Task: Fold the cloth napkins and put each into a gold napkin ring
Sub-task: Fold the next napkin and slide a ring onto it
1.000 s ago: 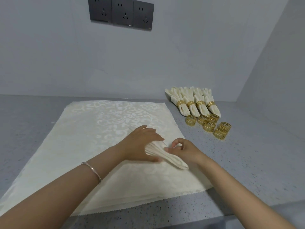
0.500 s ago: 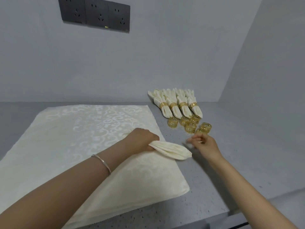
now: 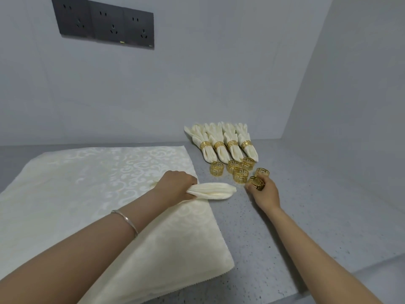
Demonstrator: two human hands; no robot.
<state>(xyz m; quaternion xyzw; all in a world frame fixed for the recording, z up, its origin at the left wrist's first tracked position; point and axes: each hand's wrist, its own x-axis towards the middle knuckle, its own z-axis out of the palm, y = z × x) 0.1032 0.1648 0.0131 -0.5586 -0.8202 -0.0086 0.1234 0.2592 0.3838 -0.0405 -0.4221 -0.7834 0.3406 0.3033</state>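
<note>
Grey speckled surface (image 3: 295, 227), plain wall behind. The left hand (image 3: 176, 185) grips the folded napkin (image 3: 215, 190) at the flat cloth's (image 3: 98, 183) edge. The right hand (image 3: 266, 193), only reaching half a second ago, now pinches a gold ring (image 3: 256, 182) from the loose cluster (image 3: 238, 170). Next, I judge, the ring must be lined up with the napkin's tip.

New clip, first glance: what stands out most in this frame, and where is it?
The left hand grips a folded cream napkin at the right edge of the flat napkin stack, while the right hand pinches a gold ring just to its right. Behind, near the wall, four ringed napkins lie in a row on the grey counter, with five loose rings clustered in front.
</note>
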